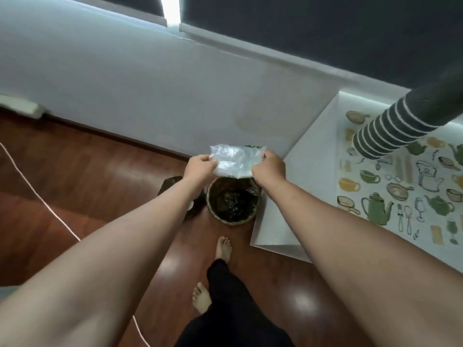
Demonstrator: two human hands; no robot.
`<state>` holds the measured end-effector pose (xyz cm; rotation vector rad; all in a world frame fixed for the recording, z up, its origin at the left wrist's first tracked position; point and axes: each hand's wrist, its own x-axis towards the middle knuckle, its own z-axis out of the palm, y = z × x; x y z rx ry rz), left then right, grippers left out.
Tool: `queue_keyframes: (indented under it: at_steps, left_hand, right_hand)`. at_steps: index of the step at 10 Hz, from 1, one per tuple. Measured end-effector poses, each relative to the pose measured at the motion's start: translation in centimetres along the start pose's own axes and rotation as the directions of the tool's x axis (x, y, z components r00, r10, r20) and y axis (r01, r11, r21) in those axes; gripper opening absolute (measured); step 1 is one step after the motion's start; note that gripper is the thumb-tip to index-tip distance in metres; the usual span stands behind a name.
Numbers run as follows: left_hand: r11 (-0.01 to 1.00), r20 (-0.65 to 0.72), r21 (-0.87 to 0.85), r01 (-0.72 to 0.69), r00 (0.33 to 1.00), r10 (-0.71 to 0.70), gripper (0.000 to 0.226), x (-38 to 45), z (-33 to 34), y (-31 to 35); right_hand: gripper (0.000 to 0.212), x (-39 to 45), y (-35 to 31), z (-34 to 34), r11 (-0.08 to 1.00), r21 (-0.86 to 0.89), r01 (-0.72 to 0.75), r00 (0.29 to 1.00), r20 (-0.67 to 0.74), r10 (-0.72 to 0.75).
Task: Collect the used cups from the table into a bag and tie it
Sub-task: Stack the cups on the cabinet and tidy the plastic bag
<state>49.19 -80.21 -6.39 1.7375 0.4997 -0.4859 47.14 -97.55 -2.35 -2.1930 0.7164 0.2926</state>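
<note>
Both hands — left hand [199,169], right hand [269,166] — grip clear bag [235,161].

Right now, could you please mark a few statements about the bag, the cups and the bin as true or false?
1. Both hands grip the clear plastic bag. True: left hand and right hand pinch opposite edges.
2. The cups are already inside the bag. False: the stack of dark cups stands on the table's patterned tablecloth.
3. The bag is held above a round waste bin. True.
4. The bin stands on the table. False: it stands on the wooden floor.
5. The person wears shoes. False: the feet are bare.
</note>
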Motion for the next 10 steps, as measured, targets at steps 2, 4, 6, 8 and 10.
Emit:
queue_keyframes:
  at_steps: [2, 4, 6, 8, 10]
  left_hand:
    - [0.987, 0.103, 0.093, 0.134, 0.984, -0.143, 0.026, 6.5, 1.2, -5.9]
    - [0.943, 0.031, 0.279, 0.182, 0.980, -0.198, 0.039, 16.9, 5.7, -14.0]
    - [0.902, 0.036, 0.373, 0.220, 0.967, -0.251, 0.020, 23.8, 9.4, -22.3]
    - [0.833, 0.058, 0.522, 0.186, 0.966, -0.253, 0.009, 27.6, 11.9, -28.5]
    - [0.761, 0.169, 0.649, 0.019, 0.971, -0.169, 0.046, 29.3, 12.7, -30.0]
  right_hand:
    - [0.054, 6.3, 4.1, 7.3, 0.980, -0.051, -0.194, 0.981, 0.004, 0.195]
    - [0.042, 15.3, 11.4, 15.1, 0.933, -0.183, -0.309, 0.947, 0.034, 0.320]
    - [0.048, 19.9, 18.8, 20.5, 0.894, -0.262, -0.364, 0.910, 0.104, 0.401]
    - [0.051, 22.6, 23.6, 24.5, 0.882, -0.305, -0.358, 0.897, 0.151, 0.416]
    - [0.056, 24.6, 25.6, 26.4, 0.881, -0.258, -0.397, 0.870, 0.202, 0.451]
